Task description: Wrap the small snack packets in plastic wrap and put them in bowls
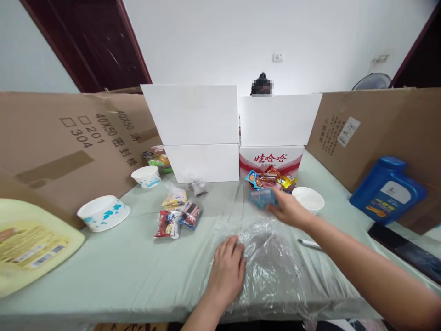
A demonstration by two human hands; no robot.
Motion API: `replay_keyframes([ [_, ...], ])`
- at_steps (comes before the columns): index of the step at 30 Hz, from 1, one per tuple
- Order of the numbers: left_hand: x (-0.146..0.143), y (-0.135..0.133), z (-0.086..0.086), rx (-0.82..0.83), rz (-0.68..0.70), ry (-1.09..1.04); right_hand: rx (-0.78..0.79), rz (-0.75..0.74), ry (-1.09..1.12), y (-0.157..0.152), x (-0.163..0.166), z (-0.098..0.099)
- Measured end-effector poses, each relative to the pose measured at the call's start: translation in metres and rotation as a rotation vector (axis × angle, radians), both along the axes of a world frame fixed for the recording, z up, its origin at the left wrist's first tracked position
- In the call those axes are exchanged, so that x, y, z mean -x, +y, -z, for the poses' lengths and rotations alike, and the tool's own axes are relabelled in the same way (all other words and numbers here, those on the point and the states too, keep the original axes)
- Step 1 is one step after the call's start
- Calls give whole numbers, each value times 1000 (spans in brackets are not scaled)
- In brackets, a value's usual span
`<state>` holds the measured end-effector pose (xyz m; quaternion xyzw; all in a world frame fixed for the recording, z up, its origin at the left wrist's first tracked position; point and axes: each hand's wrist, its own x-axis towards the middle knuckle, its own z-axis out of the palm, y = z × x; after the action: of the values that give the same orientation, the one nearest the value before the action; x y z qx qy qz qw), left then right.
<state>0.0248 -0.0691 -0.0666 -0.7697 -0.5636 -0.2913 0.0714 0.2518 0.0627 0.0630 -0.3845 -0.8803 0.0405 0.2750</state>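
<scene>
Head view: table (138, 271) covered in pale green cloth. Two patterned paper bowls seen toward left edge, smaller bowl (150, 183) farther back, larger bowl (105, 221) nearer; contents can't be made out. White bowl (308, 198) set right of centre, partly covered by right forearm. Snack pile (270, 177) heaped toward far edge, against the red-lettered box (272, 158). Yellow jug (37, 250) cut off by frame at near left corner; blue bottle (387, 191) stood toward right edge, beside cardboard.

Blue packet (260, 198) held in right hand (287, 209), motion-blurred, just in front of the snack pile. Packet gripped at its right end, between thumb and fingers; raised or touching cloth, can't tell. Red packet (167, 224), dark blue packet (190, 214) and yellow packet (175, 197) grouped left of centre, well apart from right hand.

Right arm stretched diagonally in from near right corner, over the pen (308, 243). Left hand (227, 266) laid palm down on clear plastic (272, 257) near the middle of near edge, fingers extended, slightly bent, nothing seen gripped.
</scene>
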Motion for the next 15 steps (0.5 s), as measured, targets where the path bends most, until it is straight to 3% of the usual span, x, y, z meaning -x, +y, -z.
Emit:
replay_keyframes([
  [2,0,-1,0,-14,3,9,-118,196,125,34,-1,-17],
  [5,-1,-1,-1,-38,7,7,-207,381,129,92,-1,-32],
  [9,-2,-2,-2,-54,8,1,-146,406,58,144,2,-28],
  [12,-3,-2,-1,-44,3,-11,-125,379,45,150,7,-20],
  [15,-3,-1,0,-33,4,-12,-146,350,47,127,14,-16],
])
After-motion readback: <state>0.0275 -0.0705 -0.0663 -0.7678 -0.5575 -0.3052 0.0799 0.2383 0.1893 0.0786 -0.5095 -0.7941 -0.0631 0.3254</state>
